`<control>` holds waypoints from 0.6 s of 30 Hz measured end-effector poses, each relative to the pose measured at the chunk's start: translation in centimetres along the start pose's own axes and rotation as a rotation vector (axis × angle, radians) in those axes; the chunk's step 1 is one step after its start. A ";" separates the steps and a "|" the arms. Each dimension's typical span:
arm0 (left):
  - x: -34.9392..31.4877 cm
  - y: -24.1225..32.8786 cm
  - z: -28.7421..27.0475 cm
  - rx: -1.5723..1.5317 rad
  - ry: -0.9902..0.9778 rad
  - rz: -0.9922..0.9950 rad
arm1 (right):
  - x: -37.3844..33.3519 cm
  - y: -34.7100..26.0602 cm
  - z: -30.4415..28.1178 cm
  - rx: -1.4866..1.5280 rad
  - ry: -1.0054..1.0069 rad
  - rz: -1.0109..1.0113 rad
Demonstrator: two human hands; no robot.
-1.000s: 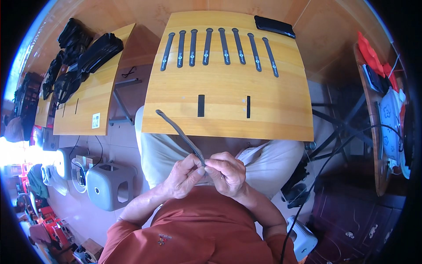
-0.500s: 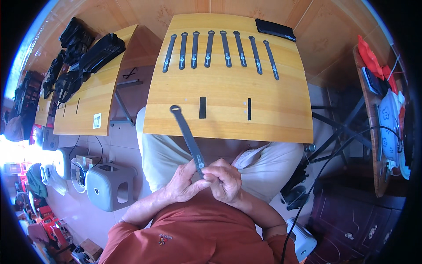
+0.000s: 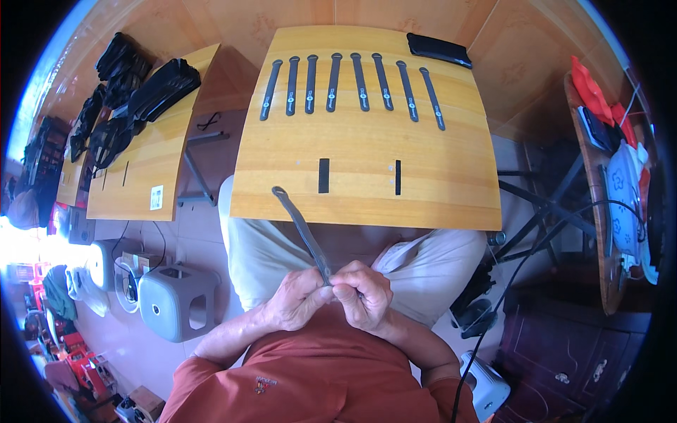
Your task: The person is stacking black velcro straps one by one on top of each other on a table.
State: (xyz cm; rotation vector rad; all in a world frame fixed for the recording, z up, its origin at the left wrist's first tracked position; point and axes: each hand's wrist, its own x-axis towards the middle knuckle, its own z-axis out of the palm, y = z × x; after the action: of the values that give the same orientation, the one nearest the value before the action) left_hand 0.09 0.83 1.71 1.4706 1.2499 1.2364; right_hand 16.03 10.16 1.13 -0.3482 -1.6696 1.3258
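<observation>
Eight straps [image 3: 350,83] lay side by side along the far part of the counter [image 3: 367,151], with a flat case [image 3: 438,50] behind them at the far right corner. A second counter [image 3: 144,158] stood to the left, carrying a heap of bags [image 3: 130,81]. Before the near edge, both hands [image 3: 331,296] met over the lap, holding one strap [image 3: 303,233] that slanted up to the left.

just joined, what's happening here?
A seated person holds one long dark strap with both hands: the left hand and right hand pinch its near end in front of the chest, and the far end angles up to the near edge of the wooden table. Eight similar straps lie side by side in a row at the table's far end, with a flat black case at the far right corner.
</observation>
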 end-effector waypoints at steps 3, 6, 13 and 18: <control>0.2 0.4 0.1 0.042 0.020 0.057 | 0.4 -0.2 -0.3 -0.101 -0.005 -0.096; 0.3 0.6 -0.3 0.058 -0.006 0.069 | 0.4 -0.3 -0.4 -0.110 0.006 -0.120; 0.5 1.4 -1.0 -0.005 -0.064 0.078 | 2.1 -1.0 -1.0 -0.149 -0.042 -0.207; 0.4 0.8 -1.0 0.032 -0.064 0.105 | 1.9 -1.0 -1.1 -0.116 -0.079 -0.130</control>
State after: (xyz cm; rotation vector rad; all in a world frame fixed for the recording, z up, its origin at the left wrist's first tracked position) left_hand -0.74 1.05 2.75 1.6041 1.1676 1.2328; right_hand 16.23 11.73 2.86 -0.2531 -1.8089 1.1631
